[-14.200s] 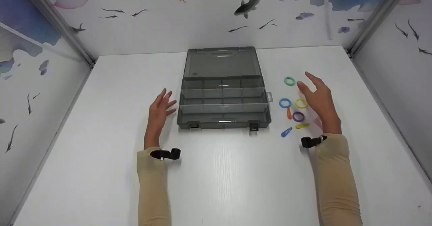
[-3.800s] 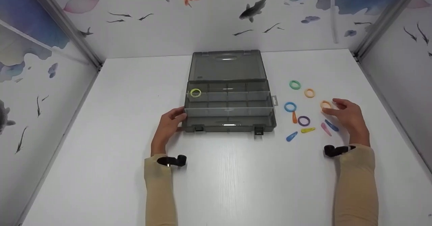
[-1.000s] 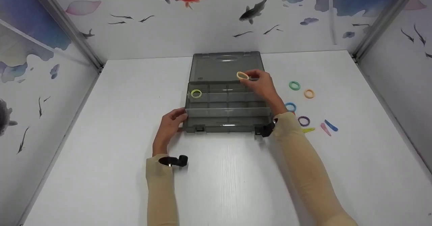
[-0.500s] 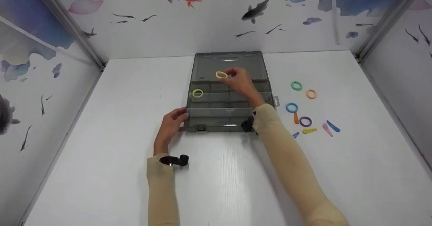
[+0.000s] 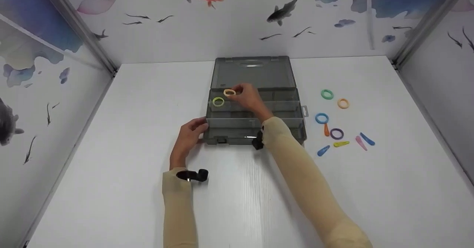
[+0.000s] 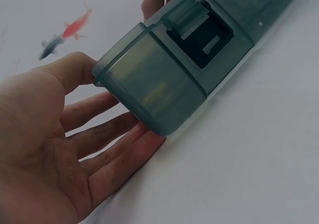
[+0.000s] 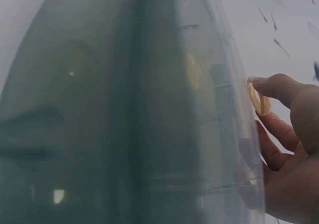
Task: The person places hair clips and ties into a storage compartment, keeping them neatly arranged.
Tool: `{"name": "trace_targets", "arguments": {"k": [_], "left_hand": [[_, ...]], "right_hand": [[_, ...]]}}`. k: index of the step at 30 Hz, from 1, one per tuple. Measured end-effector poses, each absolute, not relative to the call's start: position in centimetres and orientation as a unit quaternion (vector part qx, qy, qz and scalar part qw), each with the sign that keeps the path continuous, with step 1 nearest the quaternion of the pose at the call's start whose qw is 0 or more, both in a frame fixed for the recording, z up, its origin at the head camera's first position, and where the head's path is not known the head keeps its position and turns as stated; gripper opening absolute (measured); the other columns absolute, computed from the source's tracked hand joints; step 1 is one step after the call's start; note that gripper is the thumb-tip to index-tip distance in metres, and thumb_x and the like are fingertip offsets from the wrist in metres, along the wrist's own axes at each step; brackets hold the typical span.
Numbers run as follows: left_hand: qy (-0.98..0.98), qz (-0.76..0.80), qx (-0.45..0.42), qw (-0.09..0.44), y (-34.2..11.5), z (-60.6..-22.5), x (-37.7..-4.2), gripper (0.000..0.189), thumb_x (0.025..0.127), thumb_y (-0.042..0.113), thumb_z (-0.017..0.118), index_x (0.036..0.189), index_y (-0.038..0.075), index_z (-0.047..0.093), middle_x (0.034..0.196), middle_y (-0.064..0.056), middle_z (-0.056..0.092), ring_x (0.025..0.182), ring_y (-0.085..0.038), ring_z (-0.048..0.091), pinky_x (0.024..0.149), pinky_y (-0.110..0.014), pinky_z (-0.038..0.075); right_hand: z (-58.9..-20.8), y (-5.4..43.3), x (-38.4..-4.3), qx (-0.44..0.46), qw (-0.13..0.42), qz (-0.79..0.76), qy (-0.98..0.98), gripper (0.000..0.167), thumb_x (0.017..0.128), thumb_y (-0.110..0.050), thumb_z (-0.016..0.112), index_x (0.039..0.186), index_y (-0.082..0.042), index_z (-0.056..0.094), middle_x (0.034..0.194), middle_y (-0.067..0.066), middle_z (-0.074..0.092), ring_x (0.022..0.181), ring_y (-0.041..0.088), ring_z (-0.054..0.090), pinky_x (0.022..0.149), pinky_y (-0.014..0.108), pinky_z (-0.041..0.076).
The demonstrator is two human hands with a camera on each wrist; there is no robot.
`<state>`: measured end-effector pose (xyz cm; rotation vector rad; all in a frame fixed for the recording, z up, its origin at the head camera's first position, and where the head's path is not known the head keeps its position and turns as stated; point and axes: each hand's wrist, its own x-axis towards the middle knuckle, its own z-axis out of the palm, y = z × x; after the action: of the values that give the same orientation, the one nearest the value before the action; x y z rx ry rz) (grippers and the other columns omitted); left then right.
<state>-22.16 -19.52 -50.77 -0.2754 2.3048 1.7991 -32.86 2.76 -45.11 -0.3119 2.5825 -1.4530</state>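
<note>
My right hand pinches a pale orange hair tie between thumb and index finger. It hangs over the back left compartment of the grey see-through organizer box, whose lid lies folded back. A yellow hair tie is in that same corner compartment. At the box's left side my left hand rests on it: in the left wrist view the thumb touches the top rim and the rather straight fingers lie along the side wall.
Right of the box lie a green hair tie, an orange one, a blue one and a purple one. Several hair clips are near them, including a yellow clip and a pink clip. Patterned walls enclose the table.
Over the last second my right hand has carried the pale orange hair tie leftward across the box, then lowered it toward the back left compartment. My left hand has stayed at the box's side.
</note>
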Motion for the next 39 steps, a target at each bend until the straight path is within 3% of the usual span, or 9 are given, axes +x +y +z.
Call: {"name": "trace_targets", "arguments": {"k": [14,24,31,39], "left_hand": [[0.777,0.614,-0.095,0.104,-19.5,-50.8,-22.2,0.043,0.101,0.029,0.058,0.142,0.017,0.056,0.143,-0.008,0.056,0.131,-0.024,0.054,0.100,-0.041,0.053],[0.776,0.617,-0.085,0.102,-19.6,-50.7,-22.2,0.042,0.101,0.029,0.058,0.142,0.017,0.056,0.141,-0.007,0.058,0.129,-0.023,0.055,0.093,-0.038,0.056],[0.776,0.617,-0.086,0.096,-19.6,-50.7,-22.1,0.042,0.101,0.028,0.059,0.141,0.017,0.056,0.140,-0.007,0.060,0.127,-0.022,0.057,0.092,-0.037,0.056],[0.773,0.621,-0.083,0.100,-19.5,-50.7,-22.2,0.043,0.102,0.029,0.058,0.142,0.016,0.055,0.143,-0.008,0.058,0.130,-0.024,0.056,0.096,-0.040,0.055]], "right_hand": [[-45.3,1.9,-33.2,-0.076,0.090,-0.479,0.870,0.031,0.093,-0.019,0.071,0.119,-0.001,0.066,0.119,0.015,0.067,0.106,0.026,0.064,0.093,0.040,0.053],[-44.8,2.0,-33.4,-0.079,0.116,-0.418,0.897,0.051,0.092,-0.032,0.074,0.134,-0.007,0.061,0.138,0.010,0.062,0.128,0.027,0.057,0.108,0.044,0.046],[-43.7,4.1,-33.4,-0.101,0.136,-0.448,0.878,0.054,0.094,-0.031,0.071,0.139,-0.004,0.056,0.142,0.013,0.057,0.125,0.027,0.059,0.106,0.044,0.048],[-42.0,7.2,-33.8,-0.146,0.116,-0.388,0.903,0.056,0.095,-0.033,0.070,0.140,-0.005,0.055,0.146,0.018,0.052,0.136,0.034,0.046,0.110,0.049,0.042]]}}
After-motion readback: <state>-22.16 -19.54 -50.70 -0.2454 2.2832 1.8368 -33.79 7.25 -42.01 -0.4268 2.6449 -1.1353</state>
